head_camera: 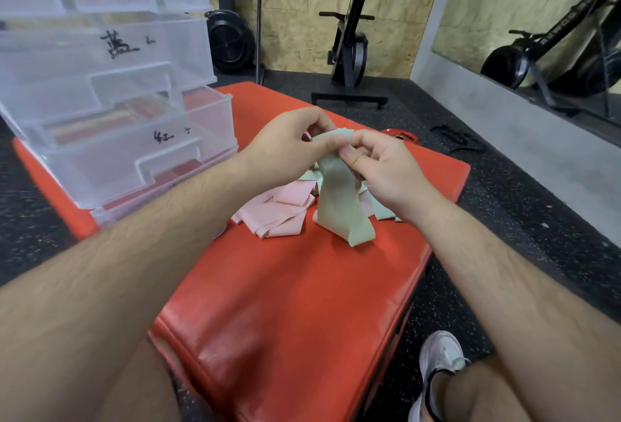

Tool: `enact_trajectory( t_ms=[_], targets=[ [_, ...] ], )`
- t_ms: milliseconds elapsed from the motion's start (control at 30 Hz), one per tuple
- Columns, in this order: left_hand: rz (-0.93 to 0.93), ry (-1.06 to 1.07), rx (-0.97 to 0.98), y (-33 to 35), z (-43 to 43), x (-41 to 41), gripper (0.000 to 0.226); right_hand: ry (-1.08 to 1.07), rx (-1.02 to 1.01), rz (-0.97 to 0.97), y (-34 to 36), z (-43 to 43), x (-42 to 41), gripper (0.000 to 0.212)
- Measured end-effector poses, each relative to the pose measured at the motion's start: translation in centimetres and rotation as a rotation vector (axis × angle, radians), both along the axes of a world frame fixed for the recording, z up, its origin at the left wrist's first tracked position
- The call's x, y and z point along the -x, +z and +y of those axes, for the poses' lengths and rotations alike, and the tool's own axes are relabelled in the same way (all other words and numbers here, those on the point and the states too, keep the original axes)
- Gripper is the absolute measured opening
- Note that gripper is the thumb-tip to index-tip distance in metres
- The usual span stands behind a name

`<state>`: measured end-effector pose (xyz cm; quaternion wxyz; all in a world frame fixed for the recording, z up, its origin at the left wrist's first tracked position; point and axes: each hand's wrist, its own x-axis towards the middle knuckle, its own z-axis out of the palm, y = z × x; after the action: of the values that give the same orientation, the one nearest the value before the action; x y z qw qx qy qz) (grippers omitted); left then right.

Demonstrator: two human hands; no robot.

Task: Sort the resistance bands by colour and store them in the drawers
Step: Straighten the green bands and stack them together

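A pale green resistance band [339, 200] hangs as a loop above the red mat, its lower end touching the mat. My left hand [289, 149] and my right hand [379, 166] both pinch its top edge, fingertips meeting. Under it lies a heap of pink bands [279, 210] and more pale green bands [381, 210], partly hidden by my right hand. The clear plastic drawer unit [111, 92] stands at the left on the mat. Its lower drawer [141, 139], marked in black pen, is pulled out and holds pink bands.
The red padded mat [285, 304] lies on black speckled rubber floor. Black exercise machines [349, 52] stand against the chipboard wall behind. A wall mirror [537, 28] is at the right. My shoe [437, 364] and knees sit at the bottom edge.
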<state>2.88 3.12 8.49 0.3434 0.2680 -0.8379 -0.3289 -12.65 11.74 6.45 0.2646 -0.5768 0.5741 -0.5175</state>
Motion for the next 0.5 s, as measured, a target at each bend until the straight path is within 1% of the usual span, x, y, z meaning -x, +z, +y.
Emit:
enact_trajectory(
  t_ms=[33,67,133,167,267,333,400,500],
  targets=[
    [0.037,0.007,-0.013,0.1,0.1,-0.2,0.017,0.019,-0.004,-0.027,0.2,0.1,-0.2,0.008],
    [0.087,0.015,-0.044,0.2,0.2,-0.4,0.017,0.044,-0.022,-0.059,0.3,0.2,-0.2,0.011],
    [0.17,0.049,-0.126,0.4,0.4,-1.0,0.017,0.099,-0.091,-0.087,0.3,0.5,-0.1,0.025],
    [0.189,0.077,-0.152,0.4,0.4,-1.3,0.017,0.118,-0.135,-0.069,0.1,0.5,0.0,0.027],
    [0.209,0.169,-0.181,0.1,0.0,-2.5,0.018,0.187,-0.268,0.022,-0.6,0.3,0.3,0.028],
    [0.226,0.209,-0.218,-0.3,-0.7,-3.6,0.019,0.214,-0.368,0.094,-0.9,0.4,0.6,0.034],
    [0.205,0.27,-0.257,-0.9,-1.4,-5.0,0.021,0.248,-0.464,0.159,-1.1,0.6,1.1,0.036],
    [0.151,0.344,-0.336,-2.2,-2.0,-6.9,0.024,0.249,-0.569,0.189,-1.2,1.1,2.7,0.037]
  ],
)
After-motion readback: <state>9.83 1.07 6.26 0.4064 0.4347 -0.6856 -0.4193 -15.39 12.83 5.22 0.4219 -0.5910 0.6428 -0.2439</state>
